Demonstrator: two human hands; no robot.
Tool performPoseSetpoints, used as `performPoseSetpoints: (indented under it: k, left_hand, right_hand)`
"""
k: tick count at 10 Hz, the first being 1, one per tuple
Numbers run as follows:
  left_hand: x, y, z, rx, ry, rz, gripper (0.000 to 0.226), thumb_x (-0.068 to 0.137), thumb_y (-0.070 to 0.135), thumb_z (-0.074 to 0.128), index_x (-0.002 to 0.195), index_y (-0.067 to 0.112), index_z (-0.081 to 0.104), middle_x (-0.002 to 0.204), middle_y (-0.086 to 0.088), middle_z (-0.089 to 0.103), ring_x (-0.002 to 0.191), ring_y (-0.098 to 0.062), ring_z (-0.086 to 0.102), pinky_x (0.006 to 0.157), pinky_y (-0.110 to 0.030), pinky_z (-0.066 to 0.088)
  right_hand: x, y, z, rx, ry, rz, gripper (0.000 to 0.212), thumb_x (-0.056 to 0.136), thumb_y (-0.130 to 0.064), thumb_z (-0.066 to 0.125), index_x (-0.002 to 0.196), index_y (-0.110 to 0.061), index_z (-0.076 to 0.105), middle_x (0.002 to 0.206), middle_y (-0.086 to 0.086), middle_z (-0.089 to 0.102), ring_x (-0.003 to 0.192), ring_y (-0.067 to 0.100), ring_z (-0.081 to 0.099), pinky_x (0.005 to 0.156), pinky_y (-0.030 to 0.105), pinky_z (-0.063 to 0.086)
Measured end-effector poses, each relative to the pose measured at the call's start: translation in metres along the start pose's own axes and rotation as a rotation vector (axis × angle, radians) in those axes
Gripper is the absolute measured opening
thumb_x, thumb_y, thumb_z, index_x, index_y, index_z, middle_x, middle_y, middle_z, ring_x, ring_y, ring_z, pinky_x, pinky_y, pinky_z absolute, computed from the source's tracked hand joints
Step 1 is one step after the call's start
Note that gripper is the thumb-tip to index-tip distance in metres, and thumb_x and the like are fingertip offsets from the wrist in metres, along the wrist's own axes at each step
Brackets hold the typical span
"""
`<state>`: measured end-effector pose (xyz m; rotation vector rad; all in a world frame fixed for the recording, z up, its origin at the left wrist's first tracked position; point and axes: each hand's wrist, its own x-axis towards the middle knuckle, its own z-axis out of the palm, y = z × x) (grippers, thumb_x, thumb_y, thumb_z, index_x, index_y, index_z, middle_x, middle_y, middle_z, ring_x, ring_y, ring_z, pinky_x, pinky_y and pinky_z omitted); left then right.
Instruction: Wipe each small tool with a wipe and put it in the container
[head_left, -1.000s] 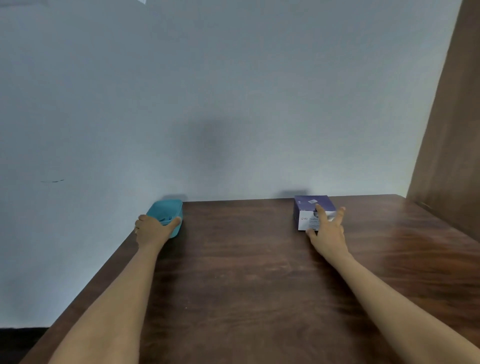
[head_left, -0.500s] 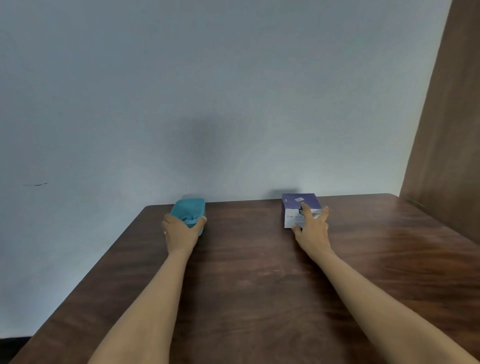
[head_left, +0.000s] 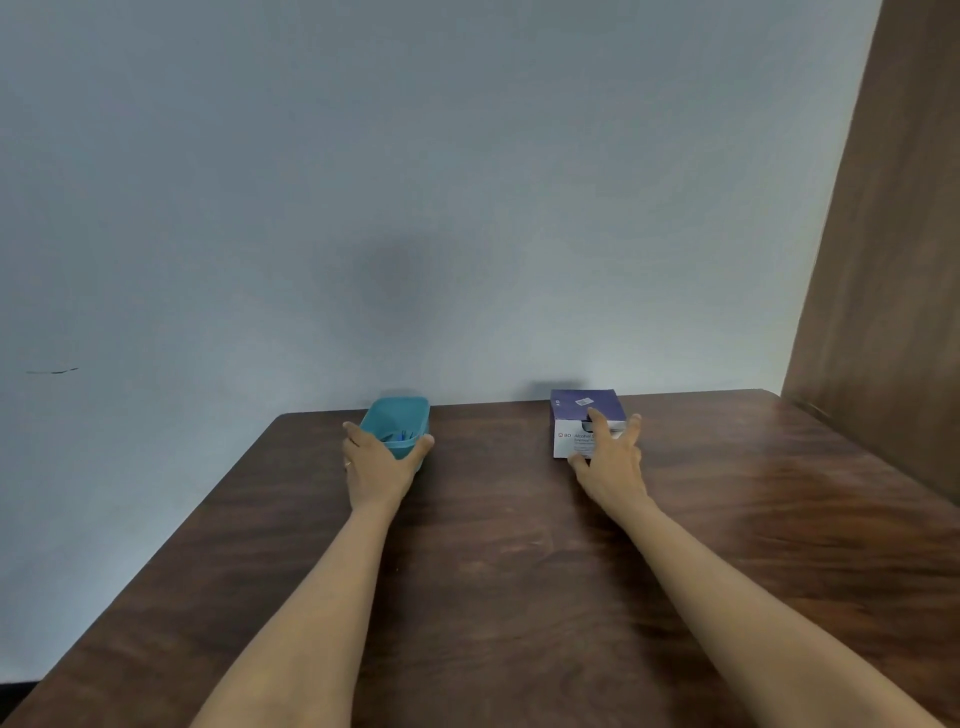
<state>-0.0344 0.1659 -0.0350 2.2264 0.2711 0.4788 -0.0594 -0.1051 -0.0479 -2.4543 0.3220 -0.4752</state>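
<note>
Teal plastic formed the container (head_left: 397, 415), which stood at the far edge of the brown wooden desk (head_left: 493, 571), left of centre and close to the grey wall (head_left: 467, 208). The left grip (head_left: 382, 465) was curled round the container's near end, with the thumb along its right side and the fingers on its left side. A thin ring (head_left: 348, 464) showed on one of those fingers.

To the right, well apart from the container, a box (head_left: 584, 408) with a purple top and a white front face also sat at the far edge. The word "Alcohol" could be read on the front. The right grip (head_left: 610, 467) lay against the front of the box, spread wide with its fingers nearly straight. One finger reached up over the top edge, another pointed past the right corner, and the thumb touched the lower left corner. It pressed on the box rather than closing round it.

Small tools (head_left: 400, 435) lay in the bottom of the container. One was blue, and the rest were too small to tell apart or count. What the box contained could not be seen.

The count was one container, one box and two bare forearms. A brown wood panel (head_left: 893, 260) rose at the far right.
</note>
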Motion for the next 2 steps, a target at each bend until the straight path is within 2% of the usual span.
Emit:
performPoseSetpoints:
  k: [1, 2]
  left_hand:
    - [-0.0017, 0.0002, -0.0039, 0.042, 0.005, 0.036, 0.124, 0.072, 0.069, 0.062, 0.149, 0.002, -0.009, 0.157, -0.021, 0.005, 0.146, -0.035, 0.007, 0.116, -0.046, 0.016]
    - [-0.0039, 0.0048, -0.0111, 0.105, 0.037, 0.147, 0.117, 0.077, 0.072, 0.053, 0.15, 0.003, -0.007, 0.159, -0.017, 0.0, 0.147, -0.032, 0.001, 0.119, -0.044, 0.011]
  right_hand:
    - [0.0002, -0.0016, -0.0014, -0.013, 0.033, -0.008, 0.074, 0.089, -0.026, 0.061, 0.15, -0.035, 0.018, 0.156, 0.021, -0.011, 0.139, 0.053, 0.007, 0.109, 0.052, 0.028]
    - [-0.0036, -0.0071, -0.0082, -0.04, 0.099, -0.111, 0.08, 0.09, -0.027, 0.061, 0.152, -0.029, 0.012, 0.158, 0.018, -0.012, 0.145, 0.043, -0.007, 0.116, 0.049, 0.014]
